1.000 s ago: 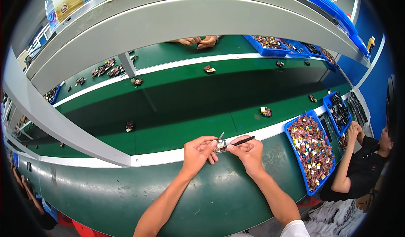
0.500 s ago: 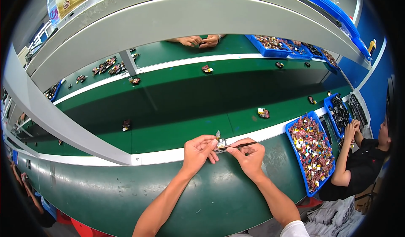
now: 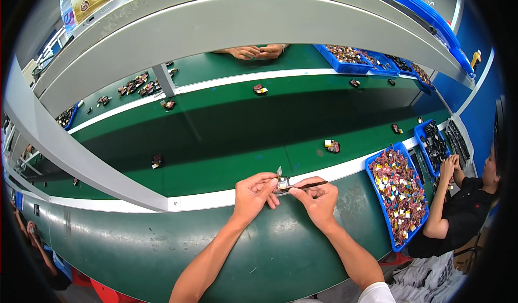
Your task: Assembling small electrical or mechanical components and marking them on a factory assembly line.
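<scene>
Small part (image 3: 283, 184) with a raised flap (image 3: 279, 171) is hovering over the desk (image 3: 162, 249) near its far edge, and the left hand (image 3: 252, 195) is pinching it, that grip clamping on its near side. The right hand (image 3: 317, 200) is clamping its grip on a slim black tool (image 3: 314, 185) that is pointing at the part; whether its tip is touching, I cannot tell. Pressing too hard could, in my judgement, be sending the tool skidding into the part or the left hand, while a loosening left grip could be letting the part fall across the white rail (image 3: 205, 205) onto the green belt (image 3: 226, 171). Beyond that edge a pinkish bundle (image 3: 333, 146) is lying on the belt. Toward the desk's right end a heaped blue tray (image 3: 381, 208) is crowding the right arm, so a swinging elbow could be jolting it. Farther right, a co-worker's hands (image 3: 451, 165) are working near a smaller blue tray (image 3: 423, 153). Leftward, a grey post (image 3: 91, 157) is blocking the far edge, and a grey beam (image 3: 243, 28) is spanning overhead
</scene>
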A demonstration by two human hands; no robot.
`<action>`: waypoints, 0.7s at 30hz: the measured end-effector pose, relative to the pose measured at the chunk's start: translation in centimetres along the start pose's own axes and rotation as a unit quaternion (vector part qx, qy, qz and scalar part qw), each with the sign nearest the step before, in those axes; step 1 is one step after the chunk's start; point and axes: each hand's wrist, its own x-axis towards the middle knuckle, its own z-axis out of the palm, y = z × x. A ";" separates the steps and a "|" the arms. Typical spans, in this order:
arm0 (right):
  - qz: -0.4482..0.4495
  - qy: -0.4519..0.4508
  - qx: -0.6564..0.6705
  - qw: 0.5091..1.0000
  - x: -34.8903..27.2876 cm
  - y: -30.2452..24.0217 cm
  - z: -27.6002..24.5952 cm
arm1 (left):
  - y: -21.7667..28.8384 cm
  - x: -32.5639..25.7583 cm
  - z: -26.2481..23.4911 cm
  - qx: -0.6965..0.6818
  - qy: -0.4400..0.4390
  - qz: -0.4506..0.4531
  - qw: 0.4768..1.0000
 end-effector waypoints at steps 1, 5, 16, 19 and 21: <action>0.000 0.000 0.000 1.000 0.0 -0.1 0.0 | 0.0 0.0 0.0 0.000 0.000 0.001 1.000; 0.000 0.001 -0.002 1.000 -0.1 -0.2 0.1 | 0.1 0.0 0.1 -0.004 0.004 0.002 1.000; -0.015 -0.012 -0.016 1.000 0.2 -0.2 -0.3 | 0.0 -0.1 0.1 0.012 0.002 0.001 1.000; -0.023 -0.027 -0.020 0.999 0.4 -0.1 -0.4 | -0.1 -0.1 0.1 0.015 0.003 0.001 1.000; -0.012 -0.027 -0.023 0.999 0.4 -0.3 -0.3 | -0.2 -0.1 0.0 0.016 0.003 -0.001 1.000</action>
